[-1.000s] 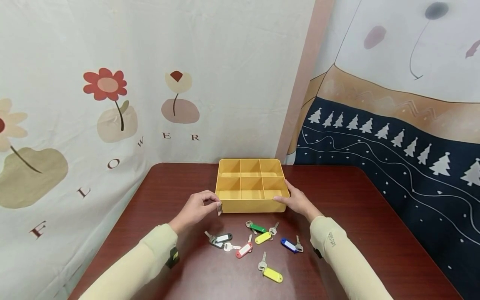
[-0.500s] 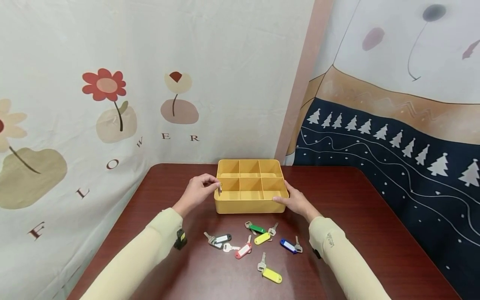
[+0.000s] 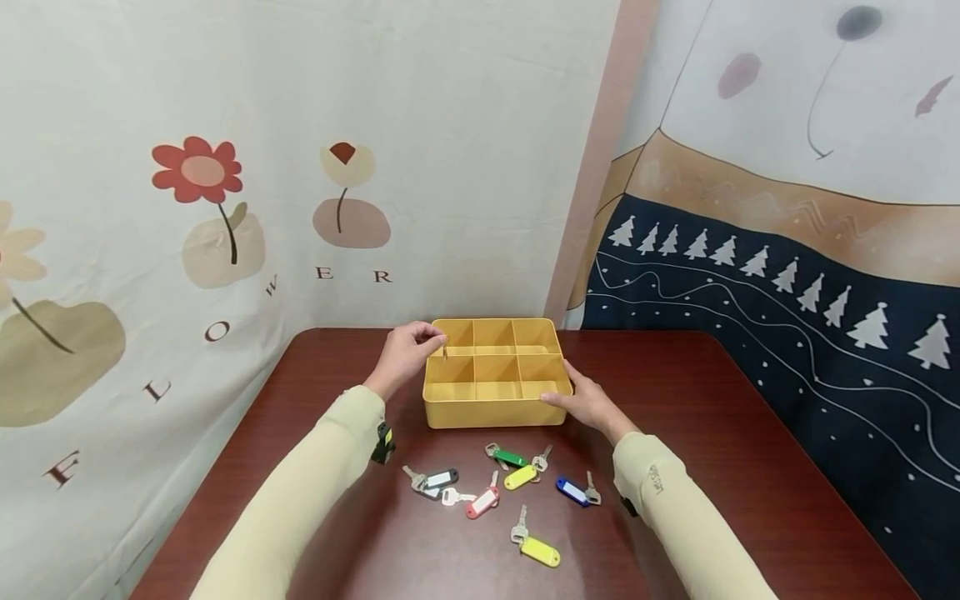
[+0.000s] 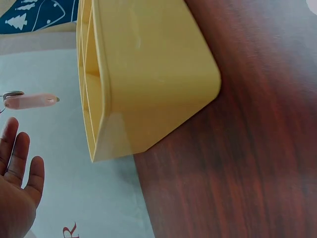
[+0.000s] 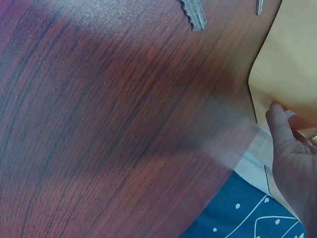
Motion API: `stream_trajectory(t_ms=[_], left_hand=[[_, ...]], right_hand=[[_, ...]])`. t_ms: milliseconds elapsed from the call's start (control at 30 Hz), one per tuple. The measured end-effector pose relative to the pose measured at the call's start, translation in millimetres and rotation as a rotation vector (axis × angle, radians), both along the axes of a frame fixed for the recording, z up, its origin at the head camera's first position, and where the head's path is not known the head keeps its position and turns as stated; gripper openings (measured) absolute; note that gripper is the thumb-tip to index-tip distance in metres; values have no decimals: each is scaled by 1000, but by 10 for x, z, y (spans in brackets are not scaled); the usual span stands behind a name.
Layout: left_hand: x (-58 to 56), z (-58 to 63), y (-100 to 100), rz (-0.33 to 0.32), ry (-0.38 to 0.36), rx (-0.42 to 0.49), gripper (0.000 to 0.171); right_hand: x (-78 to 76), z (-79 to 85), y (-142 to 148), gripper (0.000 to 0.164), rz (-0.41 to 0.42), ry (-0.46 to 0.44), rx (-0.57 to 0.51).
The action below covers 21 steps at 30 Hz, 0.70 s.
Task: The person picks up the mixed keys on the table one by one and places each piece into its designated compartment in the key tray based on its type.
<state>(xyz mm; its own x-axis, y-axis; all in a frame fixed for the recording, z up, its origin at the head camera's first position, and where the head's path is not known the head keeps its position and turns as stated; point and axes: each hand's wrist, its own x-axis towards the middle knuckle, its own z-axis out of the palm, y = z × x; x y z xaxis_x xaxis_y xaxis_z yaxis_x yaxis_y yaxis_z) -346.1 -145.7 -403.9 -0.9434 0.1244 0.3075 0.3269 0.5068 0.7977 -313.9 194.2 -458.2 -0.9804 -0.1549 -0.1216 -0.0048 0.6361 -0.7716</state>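
Note:
In the head view my left hand (image 3: 403, 358) pinches a small key-ring piece over the left rear compartment of a yellow divided box (image 3: 495, 414). The left wrist view shows this pale pink, narrow piece (image 4: 32, 101) hanging from a thin ring, with dark metal at its ring end. Thumb and index finger lie outside that view. My right hand (image 3: 592, 402) grips the box's front right corner, thumb over the front rim and fingers along the side. No objects show inside the compartments.
Keys with tags lie before the box: black (image 3: 432, 482), red (image 3: 482, 502), green (image 3: 510, 458), blue (image 3: 572, 492), and two yellow, one near the green tag (image 3: 520, 477) and one nearer me (image 3: 540, 552). A printed cloth (image 3: 480, 167) hangs behind the dark red table (image 3: 660, 383).
My left hand has risen from the box's front left corner to above its left rear compartment, carrying the small key-ring piece. The right hand stays on the box.

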Motion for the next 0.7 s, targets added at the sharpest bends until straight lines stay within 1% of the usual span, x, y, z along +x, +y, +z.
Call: stream_trajectory(t_ms=[100,200,400,500,700], left_hand=[[-88,14,18,3,-18,24,19],[-175,25,18,9,-20,33,21],[-346,49,18,48,-21,56,23],[-423,48,43,60,-25,65,24],[-527,17,103,80,-19,73,18]], right_hand=[[1,1,4,100,-7,-7,0],[4,2,2,100,-6,-5,0],[4,18,-13,97,-6,-7,-15],[1,18,-5,98,-12,-9,-14],[2,6,4,98,-19,-13,-7]])
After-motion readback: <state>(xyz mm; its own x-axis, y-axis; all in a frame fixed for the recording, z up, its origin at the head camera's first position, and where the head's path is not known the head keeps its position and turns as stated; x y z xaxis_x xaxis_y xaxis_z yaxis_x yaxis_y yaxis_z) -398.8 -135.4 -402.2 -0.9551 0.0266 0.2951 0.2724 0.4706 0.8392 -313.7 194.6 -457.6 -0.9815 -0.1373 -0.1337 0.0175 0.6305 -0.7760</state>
